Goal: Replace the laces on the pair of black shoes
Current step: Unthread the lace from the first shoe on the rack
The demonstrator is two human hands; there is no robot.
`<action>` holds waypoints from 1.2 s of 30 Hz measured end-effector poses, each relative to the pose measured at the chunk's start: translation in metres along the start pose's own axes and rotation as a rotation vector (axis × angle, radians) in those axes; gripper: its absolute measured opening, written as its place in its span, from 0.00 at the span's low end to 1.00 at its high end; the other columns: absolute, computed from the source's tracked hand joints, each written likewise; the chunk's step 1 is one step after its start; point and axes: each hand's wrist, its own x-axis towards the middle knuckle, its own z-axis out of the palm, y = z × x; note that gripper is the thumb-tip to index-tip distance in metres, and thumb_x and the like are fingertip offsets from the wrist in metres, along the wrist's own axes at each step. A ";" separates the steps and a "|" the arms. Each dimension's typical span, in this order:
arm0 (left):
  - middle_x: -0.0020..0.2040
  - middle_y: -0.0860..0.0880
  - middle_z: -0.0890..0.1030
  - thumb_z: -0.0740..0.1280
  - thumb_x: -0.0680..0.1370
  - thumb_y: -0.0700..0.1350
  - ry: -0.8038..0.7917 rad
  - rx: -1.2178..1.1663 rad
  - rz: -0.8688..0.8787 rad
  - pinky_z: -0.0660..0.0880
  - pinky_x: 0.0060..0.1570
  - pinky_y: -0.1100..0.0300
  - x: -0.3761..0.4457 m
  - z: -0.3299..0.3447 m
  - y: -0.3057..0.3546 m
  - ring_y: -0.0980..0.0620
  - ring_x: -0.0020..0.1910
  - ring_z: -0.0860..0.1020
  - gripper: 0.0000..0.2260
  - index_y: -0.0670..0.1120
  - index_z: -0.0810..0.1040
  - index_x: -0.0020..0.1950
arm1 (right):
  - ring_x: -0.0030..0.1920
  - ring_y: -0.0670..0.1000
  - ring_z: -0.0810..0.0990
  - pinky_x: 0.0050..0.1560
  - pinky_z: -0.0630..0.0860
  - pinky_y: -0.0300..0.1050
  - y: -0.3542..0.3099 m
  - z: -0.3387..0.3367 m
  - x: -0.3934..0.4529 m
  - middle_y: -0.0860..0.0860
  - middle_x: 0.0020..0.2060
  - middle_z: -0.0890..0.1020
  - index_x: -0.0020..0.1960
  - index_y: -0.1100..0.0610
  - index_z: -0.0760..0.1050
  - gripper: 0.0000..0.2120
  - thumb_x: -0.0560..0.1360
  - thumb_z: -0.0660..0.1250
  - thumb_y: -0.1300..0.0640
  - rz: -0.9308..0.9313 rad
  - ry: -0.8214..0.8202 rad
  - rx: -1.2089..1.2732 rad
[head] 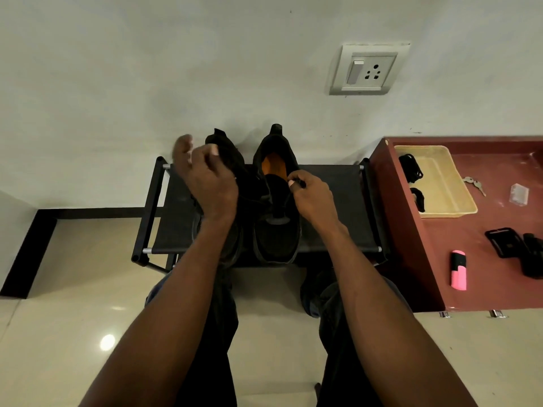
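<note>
Right hand [311, 198] pinches a lace end [300, 183] at the right shoe's [276, 218] three o'clock; left hand [205, 174], blurred, grip unclear; pull evenly, steadily.

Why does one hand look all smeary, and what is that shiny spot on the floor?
In the head view, the left hand is smeared by motion blur, while the right hand looks sharp, pinching a lace. The bright spot is light glaring off the glossy floor.
</note>
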 end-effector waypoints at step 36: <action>0.30 0.50 0.75 0.67 0.80 0.51 -0.804 0.273 -0.125 0.68 0.30 0.58 -0.013 0.007 -0.013 0.53 0.29 0.73 0.11 0.42 0.78 0.51 | 0.80 0.59 0.39 0.75 0.44 0.64 -0.019 0.035 -0.017 0.55 0.81 0.47 0.50 0.56 0.81 0.08 0.74 0.65 0.60 -0.376 -0.024 -0.496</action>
